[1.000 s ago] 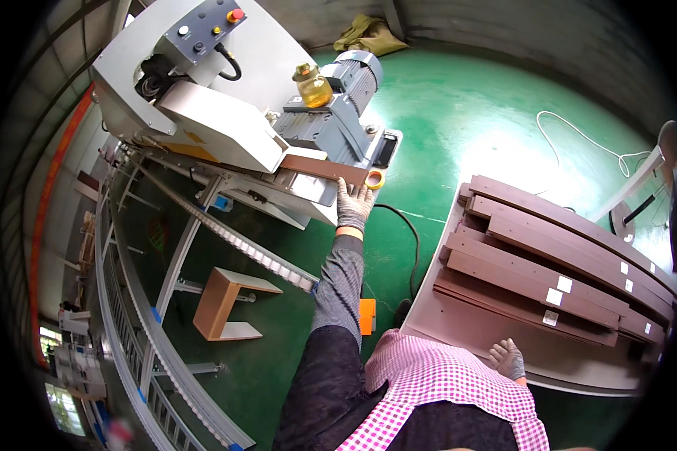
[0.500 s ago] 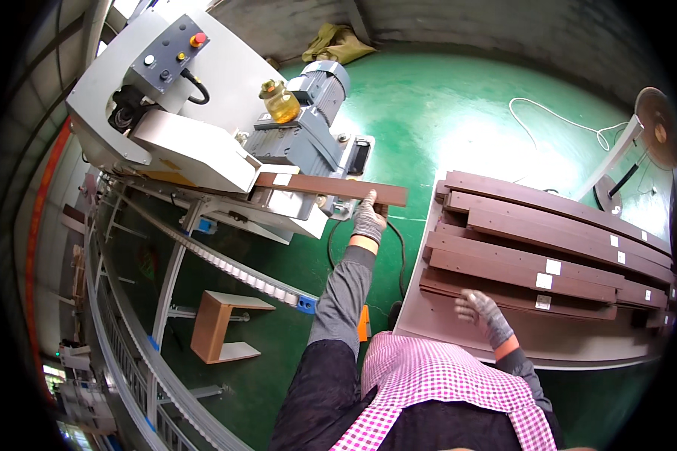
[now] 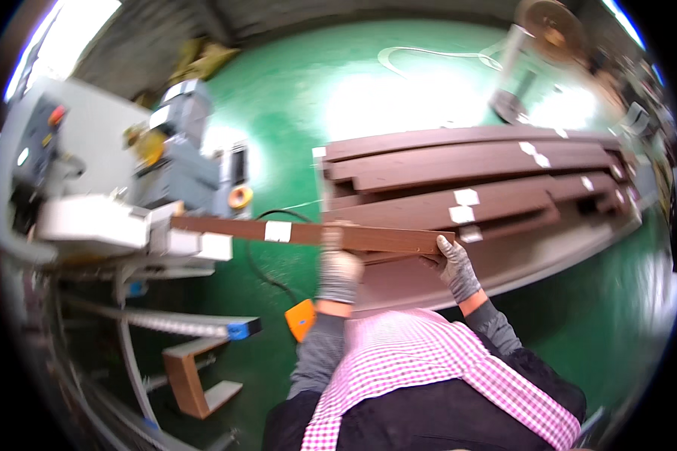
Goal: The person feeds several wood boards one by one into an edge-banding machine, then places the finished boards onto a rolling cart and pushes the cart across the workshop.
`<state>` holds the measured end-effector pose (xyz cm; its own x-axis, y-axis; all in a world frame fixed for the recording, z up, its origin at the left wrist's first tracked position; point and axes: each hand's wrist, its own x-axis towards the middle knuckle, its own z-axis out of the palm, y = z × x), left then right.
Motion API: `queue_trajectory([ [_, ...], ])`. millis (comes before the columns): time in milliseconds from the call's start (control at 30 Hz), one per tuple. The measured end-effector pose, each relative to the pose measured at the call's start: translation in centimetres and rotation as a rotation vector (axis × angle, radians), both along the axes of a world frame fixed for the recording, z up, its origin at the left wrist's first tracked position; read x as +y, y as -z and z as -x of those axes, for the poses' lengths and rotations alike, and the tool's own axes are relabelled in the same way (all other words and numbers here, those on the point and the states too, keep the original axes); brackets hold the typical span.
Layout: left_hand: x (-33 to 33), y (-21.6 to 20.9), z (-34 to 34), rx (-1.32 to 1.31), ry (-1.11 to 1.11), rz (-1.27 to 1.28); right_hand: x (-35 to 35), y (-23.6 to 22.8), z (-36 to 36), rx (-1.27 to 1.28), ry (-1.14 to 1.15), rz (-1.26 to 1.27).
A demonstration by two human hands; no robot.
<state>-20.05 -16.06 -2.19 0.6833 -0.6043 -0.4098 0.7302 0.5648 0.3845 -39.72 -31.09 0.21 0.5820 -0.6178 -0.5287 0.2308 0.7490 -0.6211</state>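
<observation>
A long brown board with a white label reaches from the machine's white housing toward the right. My left hand, in a grey glove and blurred by motion, is closed around the middle of the board. At the board's right end my gloved right hand grips it, thumb on top and fingers mostly hidden beneath. Behind both hands lies a stack of brown boards, several with white labels, on a flat table. The held board passes in front of the stack's near left part.
On the left, the machine has a grey motor, a yellow jar and a control panel. A roller rail ends near an orange piece. A black cable lies on the green floor; a fan stands at the back right.
The board has come farther out of the machine, to the right, with my left hand on it. My right hand, free before, now holds its end. The view has turned right.
</observation>
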Motion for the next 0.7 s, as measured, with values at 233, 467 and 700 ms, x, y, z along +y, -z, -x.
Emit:
queue_trajectory([
  [233,8.4,2.6,-7.8,-0.004,-0.160,-0.062,-10.7,5.4,16.6,0.077,0.346,0.006],
  [467,4.2,7.7,0.6,0.333,-0.056,-0.294,-17.9,11.9,20.2,0.255,0.473,-0.147],
  [700,1.1,9.3,4.4,0.280,0.205,-0.403,-19.1,10.9,16.9,0.825,0.286,0.140],
])
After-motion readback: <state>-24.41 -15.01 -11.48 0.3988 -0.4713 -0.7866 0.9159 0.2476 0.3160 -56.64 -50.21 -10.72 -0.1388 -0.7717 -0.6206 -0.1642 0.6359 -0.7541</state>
